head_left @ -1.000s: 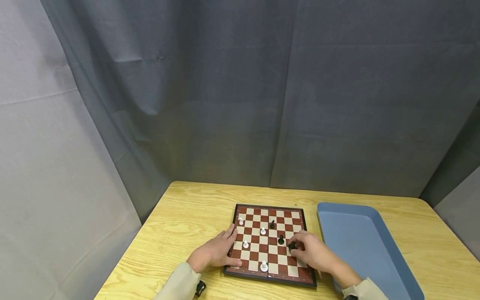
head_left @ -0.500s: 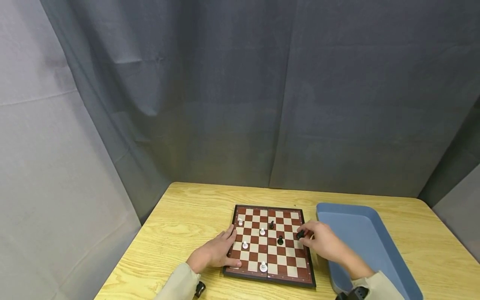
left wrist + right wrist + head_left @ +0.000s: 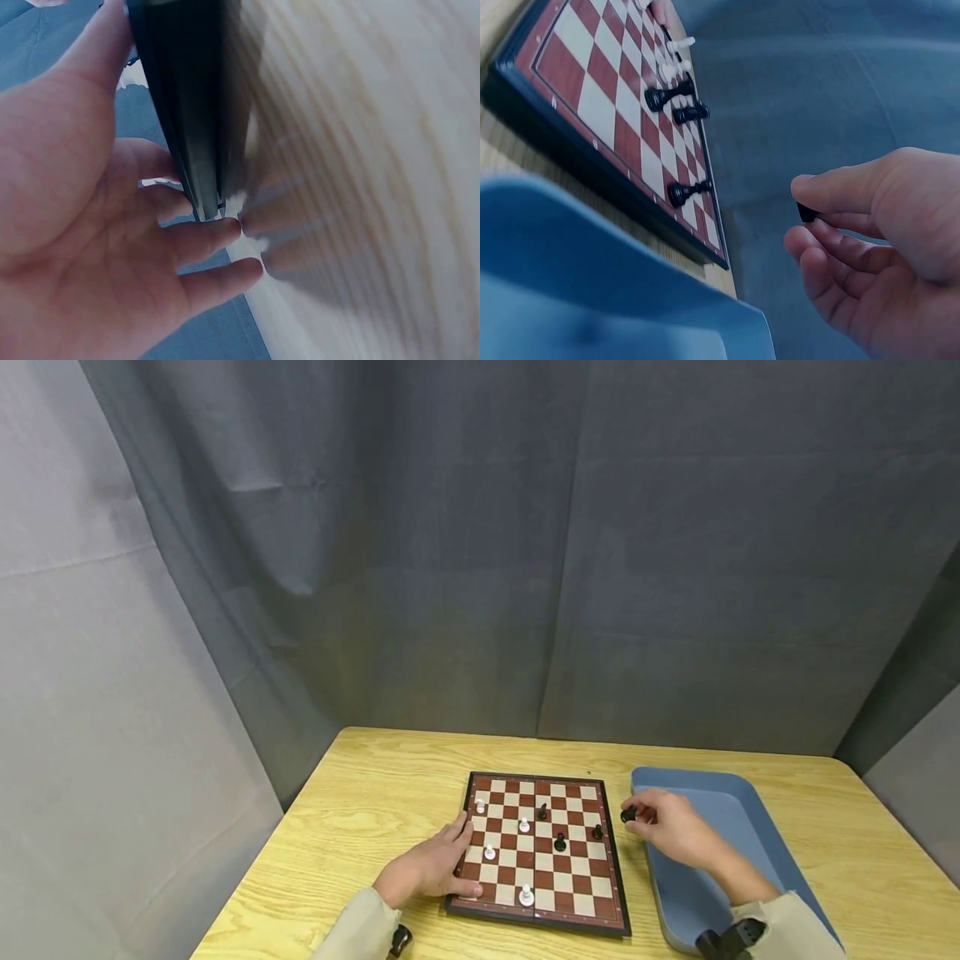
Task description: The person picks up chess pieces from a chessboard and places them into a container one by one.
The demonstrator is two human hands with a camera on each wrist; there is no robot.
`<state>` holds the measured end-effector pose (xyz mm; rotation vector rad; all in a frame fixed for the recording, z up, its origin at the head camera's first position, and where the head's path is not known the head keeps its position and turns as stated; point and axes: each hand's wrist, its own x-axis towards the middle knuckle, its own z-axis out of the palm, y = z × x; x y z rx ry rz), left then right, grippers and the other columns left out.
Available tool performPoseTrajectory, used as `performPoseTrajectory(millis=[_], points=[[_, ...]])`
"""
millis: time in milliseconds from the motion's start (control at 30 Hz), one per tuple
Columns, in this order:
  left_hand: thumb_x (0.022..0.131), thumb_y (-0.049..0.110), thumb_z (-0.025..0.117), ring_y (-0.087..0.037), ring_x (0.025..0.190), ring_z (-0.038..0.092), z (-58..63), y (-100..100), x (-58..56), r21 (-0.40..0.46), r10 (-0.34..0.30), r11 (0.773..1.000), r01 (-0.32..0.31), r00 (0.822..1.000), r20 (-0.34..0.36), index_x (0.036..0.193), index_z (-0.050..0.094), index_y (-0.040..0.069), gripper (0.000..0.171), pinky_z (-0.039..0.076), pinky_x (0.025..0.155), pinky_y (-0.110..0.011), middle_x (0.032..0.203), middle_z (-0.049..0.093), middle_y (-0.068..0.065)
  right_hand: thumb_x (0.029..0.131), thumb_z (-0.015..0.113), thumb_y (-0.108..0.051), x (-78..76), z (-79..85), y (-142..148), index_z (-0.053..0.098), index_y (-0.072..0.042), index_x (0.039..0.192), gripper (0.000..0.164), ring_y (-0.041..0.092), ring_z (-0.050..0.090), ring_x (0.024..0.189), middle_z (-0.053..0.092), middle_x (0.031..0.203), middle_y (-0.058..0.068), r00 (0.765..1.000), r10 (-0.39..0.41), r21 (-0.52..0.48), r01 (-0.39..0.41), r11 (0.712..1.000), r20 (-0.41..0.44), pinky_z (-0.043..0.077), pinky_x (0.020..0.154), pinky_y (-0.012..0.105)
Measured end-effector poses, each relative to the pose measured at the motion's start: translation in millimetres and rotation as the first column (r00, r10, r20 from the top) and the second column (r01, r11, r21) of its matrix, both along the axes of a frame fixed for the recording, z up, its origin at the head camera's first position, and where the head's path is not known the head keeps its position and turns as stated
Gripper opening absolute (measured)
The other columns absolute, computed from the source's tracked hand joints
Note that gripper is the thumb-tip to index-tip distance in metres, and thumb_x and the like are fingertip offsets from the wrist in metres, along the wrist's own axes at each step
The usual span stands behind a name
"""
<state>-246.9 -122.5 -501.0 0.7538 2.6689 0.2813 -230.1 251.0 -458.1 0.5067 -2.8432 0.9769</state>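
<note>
My right hand [image 3: 672, 828] pinches a small black chess piece [image 3: 628, 814] between thumb and fingers, over the left rim of the blue tray. The right wrist view shows just a bit of that piece [image 3: 807, 213], the rest hidden by the fingers. On the red-and-white chessboard [image 3: 547, 930] stand a black piece [image 3: 597, 832] near the right edge and two more around the middle, one a pawn-like piece [image 3: 560, 842]. Several white pieces, among them one at the near edge [image 3: 527, 896], stand there too. My left hand [image 3: 429, 865] rests with extended fingers along the board's left edge.
The blue tray [image 3: 787, 839] lies right of the board, a narrow strip of wooden table [image 3: 360, 777] between them. Grey curtains [image 3: 450, 568] hang behind the table and at its left.
My right hand has moved right and away from over the board, holding a black piece. A black piece now shows near the right edge, where the hand was. The left hand has stayed put.
</note>
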Motion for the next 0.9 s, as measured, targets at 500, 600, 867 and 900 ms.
performPoseTrajectory(millis=[500, 600, 867, 900], points=[[0.080, 0.062, 0.060, -0.027, 0.140, 0.021, 2.3, 1.3, 0.2, 0.001, -0.002, 1.000, 0.002, 1.000, 0.001, 0.152, 0.016, 0.005, 0.102, 0.032, 0.107, -0.038, 0.158, 0.005, -0.013, 0.086, 0.069, -0.009, -5.9, -1.0, 25.4, 0.068, -0.002, 0.102, 0.018, 0.013, 0.052, 0.073, 0.057, 0.084, 0.000, 0.998, -0.053, 0.032, 0.052, 0.998, 0.020, 0.044, 0.058, 0.030], [0.080, 0.062, 0.060, -0.027, 0.140, 0.021, 2.7, 2.0, 0.6, -0.003, -0.001, 1.000, 0.001, 1.000, -0.001, 0.152, 0.016, 0.005, 0.102, 0.032, 0.107, -0.038, 0.158, 0.004, -0.014, 0.086, 0.068, -0.009, -6.1, -1.8, 29.3, 0.067, 0.000, 0.103, 0.018, 0.014, 0.050, 0.072, 0.057, 0.084, 0.000, 0.997, -0.074, 0.036, 0.073, 0.997, 0.017, 0.042, 0.057, 0.030], [0.080, 0.062, 0.059, -0.027, 0.140, 0.021, 2.6, 1.1, 0.7, -0.001, -0.005, 1.000, 0.005, 1.000, 0.008, 0.152, 0.015, 0.005, 0.102, 0.033, 0.106, -0.038, 0.157, 0.003, -0.014, 0.085, 0.070, -0.011, -12.0, -10.7, 42.2, 0.068, -0.001, 0.102, 0.020, 0.016, 0.052, 0.073, 0.058, 0.084, 0.001, 0.993, -0.116, 0.069, 0.114, 0.991, 0.013, 0.042, 0.058, 0.032], [0.080, 0.062, 0.059, -0.028, 0.140, 0.021, 3.4, 1.1, 1.1, 0.000, -0.006, 1.000, 0.006, 1.000, 0.009, 0.152, 0.014, 0.005, 0.102, 0.033, 0.106, -0.039, 0.157, 0.003, -0.014, 0.085, 0.070, -0.011, -12.7, -11.8, 43.4, 0.068, -0.001, 0.102, 0.019, 0.016, 0.053, 0.074, 0.059, 0.085, 0.002, 0.993, -0.120, 0.073, 0.119, 0.990, 0.013, 0.043, 0.058, 0.033]])
